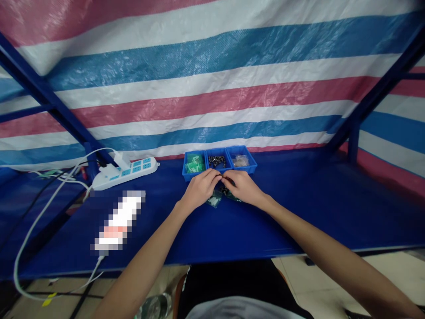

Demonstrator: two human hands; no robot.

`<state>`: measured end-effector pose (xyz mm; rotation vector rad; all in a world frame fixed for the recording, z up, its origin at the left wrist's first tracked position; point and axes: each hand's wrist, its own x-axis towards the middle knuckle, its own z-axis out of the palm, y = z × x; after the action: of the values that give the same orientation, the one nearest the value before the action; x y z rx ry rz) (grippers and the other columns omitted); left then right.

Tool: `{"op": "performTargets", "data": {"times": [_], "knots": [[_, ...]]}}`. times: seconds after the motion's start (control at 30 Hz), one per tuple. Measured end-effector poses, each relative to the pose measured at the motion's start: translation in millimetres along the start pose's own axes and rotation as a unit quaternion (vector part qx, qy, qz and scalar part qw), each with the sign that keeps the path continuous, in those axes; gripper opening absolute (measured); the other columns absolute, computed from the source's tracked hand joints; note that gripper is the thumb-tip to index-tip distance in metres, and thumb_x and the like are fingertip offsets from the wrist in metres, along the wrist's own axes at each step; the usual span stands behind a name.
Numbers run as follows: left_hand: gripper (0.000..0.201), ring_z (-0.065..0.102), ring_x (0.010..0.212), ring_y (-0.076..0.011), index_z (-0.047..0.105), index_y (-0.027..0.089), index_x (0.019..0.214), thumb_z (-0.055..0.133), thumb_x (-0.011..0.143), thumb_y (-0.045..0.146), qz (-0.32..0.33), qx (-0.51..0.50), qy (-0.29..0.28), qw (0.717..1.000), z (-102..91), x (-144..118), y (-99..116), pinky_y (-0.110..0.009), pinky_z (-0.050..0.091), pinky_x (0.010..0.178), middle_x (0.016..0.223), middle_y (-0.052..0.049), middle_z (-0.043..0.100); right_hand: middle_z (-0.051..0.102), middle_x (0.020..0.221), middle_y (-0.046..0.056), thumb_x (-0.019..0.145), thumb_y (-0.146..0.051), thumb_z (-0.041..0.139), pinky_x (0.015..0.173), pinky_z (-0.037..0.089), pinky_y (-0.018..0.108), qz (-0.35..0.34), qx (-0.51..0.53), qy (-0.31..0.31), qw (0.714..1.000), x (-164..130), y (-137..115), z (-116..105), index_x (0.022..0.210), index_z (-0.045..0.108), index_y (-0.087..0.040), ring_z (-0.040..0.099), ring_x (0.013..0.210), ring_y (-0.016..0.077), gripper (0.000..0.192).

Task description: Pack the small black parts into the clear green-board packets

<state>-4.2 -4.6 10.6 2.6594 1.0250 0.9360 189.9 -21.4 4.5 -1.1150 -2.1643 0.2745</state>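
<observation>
My left hand [201, 188] and my right hand [243, 185] meet above the blue table, fingertips pinched close together. Something small and dark shows between them, too small to name. Just beneath lies a small clear bag [214, 200] with pale contents, beside a few dark small parts [227, 191] partly hidden by my right hand. Right behind my fingers stands a blue three-compartment bin [188, 178]. Its left section holds green packets [195, 165], the middle one small black-and-silver parts [217, 161], and the right one clear bags [240, 161].
To the left lies a white power strip [134, 170] with plugs in it. A blurred-out bright device [121, 221] rests nearer, a white cable [29, 235] looping from it. Blue frame posts [353, 141] and a striped tarp [212, 97] bound the blue table [299, 186].
</observation>
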Motion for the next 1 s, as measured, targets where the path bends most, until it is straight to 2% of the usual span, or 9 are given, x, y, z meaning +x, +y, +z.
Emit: {"op": "performTargets", "data": {"times": [0.13, 0.3, 0.43, 0.53, 0.67, 0.83, 1.0], "knots": [[0.033, 0.06, 0.085, -0.0183, 0.06, 0.017, 0.099, 0.032, 0.106, 0.031, 0.008, 0.001, -0.007, 1.0, 0.7, 1.1, -0.9, -0.03, 0.046, 0.077, 0.09, -0.005, 0.062, 0.066, 0.083, 0.006, 0.099, -0.023, 0.048, 0.069, 0.04, 0.028, -0.023, -0.025, 0.002, 0.999, -1.5, -2.7, 1.1, 0.086, 0.062, -0.017, 0.06, 0.074, 0.0171, 0.02], [0.035, 0.057, 0.076, -0.0163, 0.056, 0.017, 0.086, 0.032, 0.106, 0.033, -0.008, -0.044, 0.001, 0.999, 0.7, 2.0, -2.9, -0.029, 0.043, 0.072, 0.08, -0.003, 0.057, 0.068, 0.086, 0.005, 0.097, -0.026, 0.054, 0.072, 0.045, 0.028, -0.02, 0.026, 0.061, 0.998, -2.5, -2.1, 2.3, 0.097, 0.063, -0.019, 0.063, 0.076, 0.018, 0.011], [0.035, 0.056, 0.073, -0.0149, 0.052, 0.017, 0.082, 0.032, 0.106, 0.032, -0.018, -0.088, -0.017, 0.996, 0.6, 1.9, -4.5, -0.028, 0.042, 0.07, 0.078, -0.002, 0.057, 0.071, 0.095, 0.007, 0.098, -0.023, 0.053, 0.074, 0.048, 0.029, -0.041, 0.048, 0.09, 0.994, -1.6, -1.1, 1.7, 0.105, 0.064, -0.019, 0.066, 0.082, 0.0191, 0.015], [0.029, 0.055, 0.071, -0.0141, 0.052, 0.017, 0.081, 0.038, 0.104, 0.028, -0.013, -0.082, -0.02, 0.996, 1.6, 2.0, -4.5, -0.027, 0.04, 0.067, 0.075, 0.0, 0.055, 0.072, 0.096, 0.007, 0.098, -0.02, 0.051, 0.074, 0.048, 0.029, -0.059, 0.052, 0.1, 0.992, 0.4, -0.9, 0.8, 0.103, 0.067, -0.019, 0.066, 0.082, 0.0186, 0.017], [0.026, 0.053, 0.07, -0.0137, 0.054, 0.017, 0.081, 0.043, 0.102, 0.026, 0.007, -0.037, -0.02, 0.999, 3.3, 1.6, -2.0, -0.027, 0.039, 0.065, 0.074, 0.0, 0.053, 0.072, 0.087, 0.005, 0.097, -0.019, 0.053, 0.072, 0.047, 0.027, -0.032, 0.07, 0.109, 0.991, 2.2, -1.9, -0.4, 0.096, 0.068, -0.018, 0.064, 0.075, 0.0168, 0.015], [0.022, 0.056, 0.072, -0.0134, 0.06, 0.017, 0.09, 0.047, 0.102, 0.03, 0.004, 0.013, 0.021, 1.0, 4.6, -0.4, 1.3, -0.026, 0.043, 0.067, 0.085, -0.002, 0.056, 0.068, 0.081, 0.004, 0.099, -0.02, 0.047, 0.071, 0.045, 0.027, -0.01, 0.077, 0.091, 0.993, 2.2, -3.3, -0.1, 0.091, 0.067, -0.017, 0.062, 0.072, 0.0161, 0.021], [0.02, 0.056, 0.069, -0.0116, 0.058, 0.018, 0.098, 0.054, 0.099, 0.038, 0.001, 0.011, 0.072, 0.997, 6.0, -0.7, -1.8, -0.026, 0.048, 0.068, 0.093, -0.002, 0.057, 0.067, 0.08, 0.005, 0.098, -0.013, 0.042, 0.07, 0.043, 0.027, -0.004, 0.084, 0.07, 0.994, 2.7, -1.1, 1.2, 0.097, 0.065, -0.016, 0.061, 0.071, 0.0163, 0.023]]}}
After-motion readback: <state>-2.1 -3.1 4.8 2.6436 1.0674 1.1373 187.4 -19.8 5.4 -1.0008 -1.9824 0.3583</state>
